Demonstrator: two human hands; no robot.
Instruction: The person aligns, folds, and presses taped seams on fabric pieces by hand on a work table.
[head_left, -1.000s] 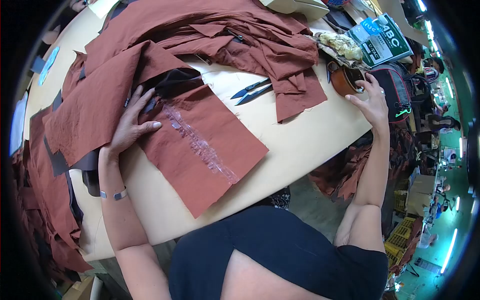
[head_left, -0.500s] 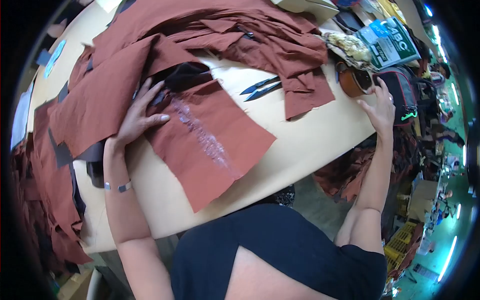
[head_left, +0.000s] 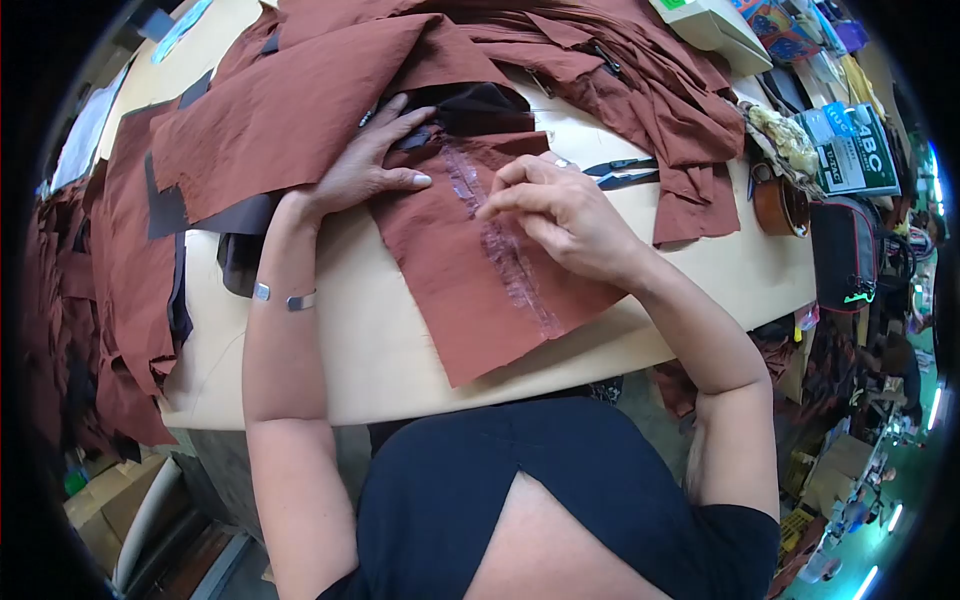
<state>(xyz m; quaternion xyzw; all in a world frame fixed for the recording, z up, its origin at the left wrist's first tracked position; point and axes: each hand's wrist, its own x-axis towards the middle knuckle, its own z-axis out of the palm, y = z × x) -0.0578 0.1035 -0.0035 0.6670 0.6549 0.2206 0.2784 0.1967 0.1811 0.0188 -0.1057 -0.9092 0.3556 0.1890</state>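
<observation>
A rust-red fabric piece lies on the table, with a shiny, crinkled whitish strip running down its middle. My left hand rests on the upper left of this piece, thumb stretched out and fingers partly under a fold of the larger red cloth. Over the strip, my right hand is closed with its fingertips pinched together; whatever they hold, if anything, is too small to make out. Just behind the right hand lie dark thread snips, partly hidden by it.
More red cloth is heaped along the far side of the table. At the right stand a brown cup, a green-and-white ABC packet and a dark bag. Red fabric hangs over the left edge.
My right hand has moved left from beside the brown cup to the shiny strip, and its fingers have closed. My left hand stays on the fabric while the view has shifted.
</observation>
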